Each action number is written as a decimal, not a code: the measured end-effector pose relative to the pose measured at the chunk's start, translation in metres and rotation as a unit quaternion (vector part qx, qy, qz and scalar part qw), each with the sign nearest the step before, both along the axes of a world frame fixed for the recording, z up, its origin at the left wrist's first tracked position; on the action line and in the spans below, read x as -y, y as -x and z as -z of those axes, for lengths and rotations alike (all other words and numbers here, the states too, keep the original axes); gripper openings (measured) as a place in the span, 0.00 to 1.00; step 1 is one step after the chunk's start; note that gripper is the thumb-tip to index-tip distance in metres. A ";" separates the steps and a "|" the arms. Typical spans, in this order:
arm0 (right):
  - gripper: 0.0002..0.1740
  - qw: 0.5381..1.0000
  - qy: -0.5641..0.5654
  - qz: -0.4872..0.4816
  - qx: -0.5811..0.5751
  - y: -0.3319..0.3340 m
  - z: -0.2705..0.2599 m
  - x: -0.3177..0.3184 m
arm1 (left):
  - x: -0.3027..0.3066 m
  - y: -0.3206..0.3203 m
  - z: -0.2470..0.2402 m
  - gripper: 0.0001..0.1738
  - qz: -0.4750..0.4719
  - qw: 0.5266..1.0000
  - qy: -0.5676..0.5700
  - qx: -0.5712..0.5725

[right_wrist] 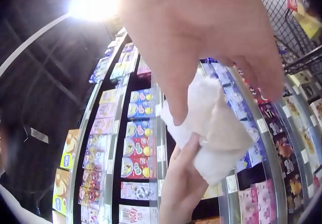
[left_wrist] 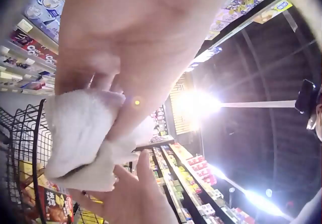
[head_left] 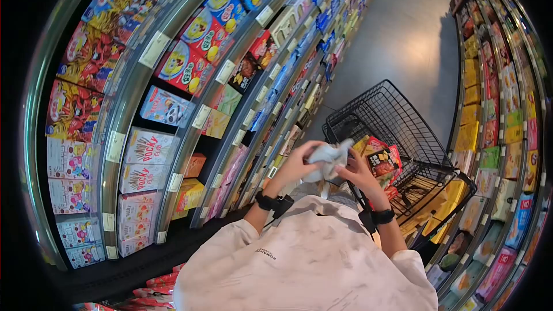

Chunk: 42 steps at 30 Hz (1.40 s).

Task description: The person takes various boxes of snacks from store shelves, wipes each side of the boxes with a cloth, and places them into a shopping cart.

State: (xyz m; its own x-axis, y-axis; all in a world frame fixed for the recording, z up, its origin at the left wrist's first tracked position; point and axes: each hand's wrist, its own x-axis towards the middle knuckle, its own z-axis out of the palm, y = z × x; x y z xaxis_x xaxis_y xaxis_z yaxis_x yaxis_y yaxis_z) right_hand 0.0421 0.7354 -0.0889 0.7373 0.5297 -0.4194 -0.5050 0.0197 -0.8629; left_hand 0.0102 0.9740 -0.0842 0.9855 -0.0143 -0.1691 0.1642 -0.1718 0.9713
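A crumpled white tissue (head_left: 329, 160) is held between both hands in front of the person's chest. The left hand (head_left: 296, 167) grips its left side; in the left wrist view, the fingers of this hand (left_wrist: 126, 43) curl round the white tissue (left_wrist: 83, 133). On the other side the right hand (head_left: 363, 178) has thumb and fingers at the tissue's edge. From the right wrist view, the right hand (right_wrist: 206, 38) arches over the tissue (right_wrist: 211, 133), its thumb against it, while the left hand (right_wrist: 181, 184) pinches it from below.
A black wire shopping cart (head_left: 403, 109) stands ahead to the right, with a red and black snack package (head_left: 385, 162) and other packages in it. Shelves of boxed snacks, among them Pocky boxes (head_left: 148, 147), line the left side. More shelves (head_left: 492, 126) run along the right, with grey floor (head_left: 391, 40) between.
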 end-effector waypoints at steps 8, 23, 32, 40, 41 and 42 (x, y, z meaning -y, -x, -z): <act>0.56 0.971 0.201 -0.053 0.119 -0.005 0.050 -0.005 | -0.056 0.013 0.063 0.23 -0.114 0.986 -0.109 -0.050; 0.48 0.824 0.458 -0.082 0.323 0.024 0.132 0.016 | -0.123 -0.028 0.081 0.20 -0.140 0.977 -0.150 -0.052; 0.51 0.993 0.064 0.069 0.073 -0.032 0.031 -0.055 | -0.074 -0.069 0.036 0.25 0.154 0.985 0.062 -0.051; 0.23 0.999 0.038 -0.021 0.026 -0.074 0.009 -0.025 | -0.037 -0.094 0.000 0.25 0.142 0.988 0.004 -0.061; 0.23 0.999 0.027 -0.019 0.027 -0.078 0.007 -0.025 | -0.033 -0.097 0.003 0.25 0.143 0.988 -0.007 -0.062; 0.19 0.998 0.048 -0.012 0.042 -0.083 0.004 -0.026 | -0.027 -0.100 0.003 0.27 0.100 0.994 0.020 -0.037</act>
